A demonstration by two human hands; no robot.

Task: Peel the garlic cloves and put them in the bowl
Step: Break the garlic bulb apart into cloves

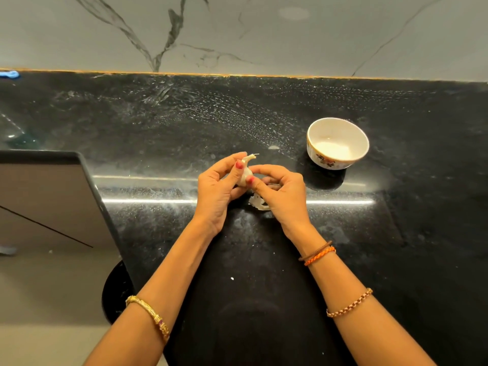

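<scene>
A white garlic piece (244,173) with a thin stem pointing up and to the right sits between both hands above the black counter. My left hand (220,186) grips it from the left, thumb on its upper part. My right hand (281,190) pinches its right side with thumb and fingertips. A scrap of white garlic skin (258,203) shows below the hands, partly hidden by the right hand. The white bowl (314,136) with a flower print stands on the counter to the right of the hands; nothing shows inside it.
The black stone counter (264,114) runs back to a grey marble wall (264,33). Its left edge (97,186) drops off to a floor. Small white flecks (232,278) lie on the counter near me.
</scene>
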